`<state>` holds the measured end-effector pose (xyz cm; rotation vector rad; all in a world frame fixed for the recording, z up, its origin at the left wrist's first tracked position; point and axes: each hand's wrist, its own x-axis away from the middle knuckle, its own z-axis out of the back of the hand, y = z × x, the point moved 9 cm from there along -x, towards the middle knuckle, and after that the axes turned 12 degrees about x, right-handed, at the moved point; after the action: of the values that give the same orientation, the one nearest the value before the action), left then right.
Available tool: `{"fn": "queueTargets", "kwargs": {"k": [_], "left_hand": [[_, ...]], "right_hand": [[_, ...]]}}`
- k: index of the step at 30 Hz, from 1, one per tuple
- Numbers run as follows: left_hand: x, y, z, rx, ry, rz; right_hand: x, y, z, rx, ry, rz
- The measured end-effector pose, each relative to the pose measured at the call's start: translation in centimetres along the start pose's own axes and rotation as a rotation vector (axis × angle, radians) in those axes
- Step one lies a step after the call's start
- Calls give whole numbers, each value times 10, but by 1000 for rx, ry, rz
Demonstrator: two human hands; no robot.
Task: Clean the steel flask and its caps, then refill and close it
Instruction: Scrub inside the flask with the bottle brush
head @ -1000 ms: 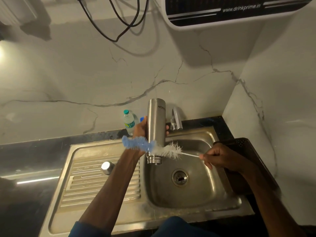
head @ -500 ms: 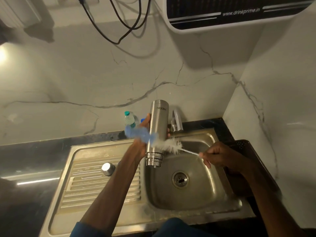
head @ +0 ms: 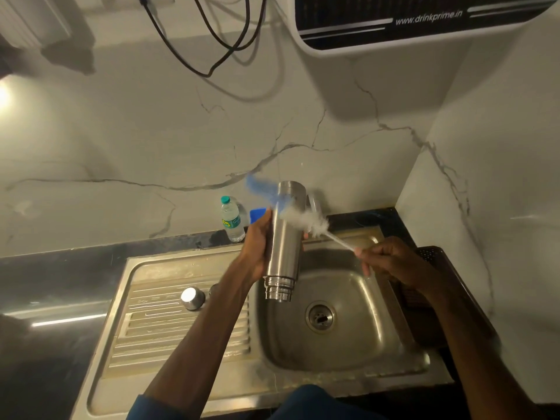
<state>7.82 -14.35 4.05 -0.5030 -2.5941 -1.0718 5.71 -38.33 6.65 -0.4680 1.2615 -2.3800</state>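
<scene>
brush bristles motion-blurred across flask top. left hand grips inverted flask, sink below it; interior unseen. right hand pinches brush handle.

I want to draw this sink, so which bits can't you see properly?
Head view:
- Blue-and-white bottle brush: smeared by motion blur.
- Upside-down steel flask: inside hidden, mouth facing down.
- Steel tap: mostly behind flask and brush.
- Small blue object: mostly hidden by the left hand.
- Black-and-white wall appliance: cut off by top edge.
</scene>
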Motion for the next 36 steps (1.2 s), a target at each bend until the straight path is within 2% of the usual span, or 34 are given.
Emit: {"fn": "queueTargets", "kwargs": {"k": [2, 3, 5, 6, 7, 9, 11, 13, 16, 20, 23, 26, 32, 36], "left_hand": [[-5, 6, -4, -8, -228, -1], [-17, -8, 15, 89, -213, 157], [-19, -16, 32, 49, -89, 151], [-14, -6, 30, -58, -62, 93], [-2, -8, 16, -86, -105, 107], [-1, -3, 27, -97, 54, -17], [11, 0, 13, -170, 33, -83], [21, -6, 3, -225, -27, -74], [26, -3, -2, -367, -60, -143], [29, 11, 0, -513, -11, -325], [32, 13, 1, -672, 12, -367], [30, 8, 4, -839, 35, -375], [40, 22, -15, -1196, -93, -579], [40, 25, -14, -1233, -78, -623]], "right_hand": [[7, 4, -21, 76, -182, 36], [11, 9, -27, 92, -240, 35], [14, 17, -29, 88, -260, 24], [13, 18, -26, 94, -226, 18], [11, 15, -21, 103, -171, 21], [8, 9, -6, 69, -16, 8], [4, 8, 11, -31, 141, -57], [1, 9, 19, -96, 208, -85], [1, 8, 14, -118, 195, -97], [9, 10, -7, -171, 57, -108], [12, 10, -7, -180, 32, -115], [10, 5, -2, -142, 68, -134], [9, -5, 8, 31, 265, -122], [11, -17, 2, -15, 240, -67]]}}
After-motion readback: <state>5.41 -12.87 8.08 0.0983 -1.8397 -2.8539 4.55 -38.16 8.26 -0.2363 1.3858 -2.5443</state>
